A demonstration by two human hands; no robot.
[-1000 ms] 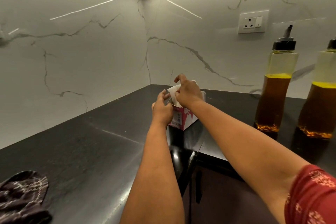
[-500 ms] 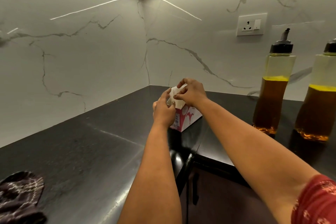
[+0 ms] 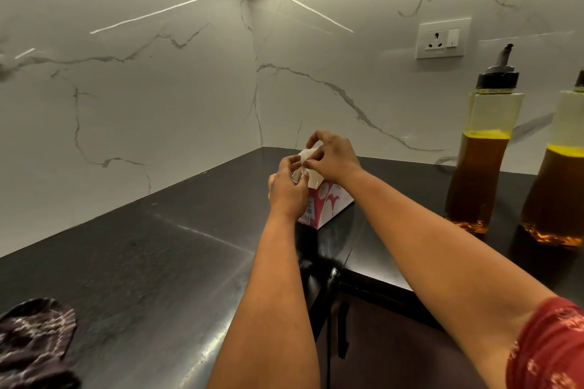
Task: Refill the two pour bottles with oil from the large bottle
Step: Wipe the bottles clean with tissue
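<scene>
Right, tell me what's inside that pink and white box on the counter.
A white tissue sticks out of the pink box; the right hand pinches it, the left hand steadies the top flap. Anything deeper is hidden.

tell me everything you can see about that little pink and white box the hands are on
The pink and white box is a small carton that looks like thin cardboard, printed pink with white shapes and fine print on its near side. It stands on the black countertop near the wall corner, apart from the oil bottles to its right. Its top flaps are open and stand up. The left hand grips the near top edge; the right hand pinches a white flap or sheet at the opening. Its contents are hidden.
</scene>
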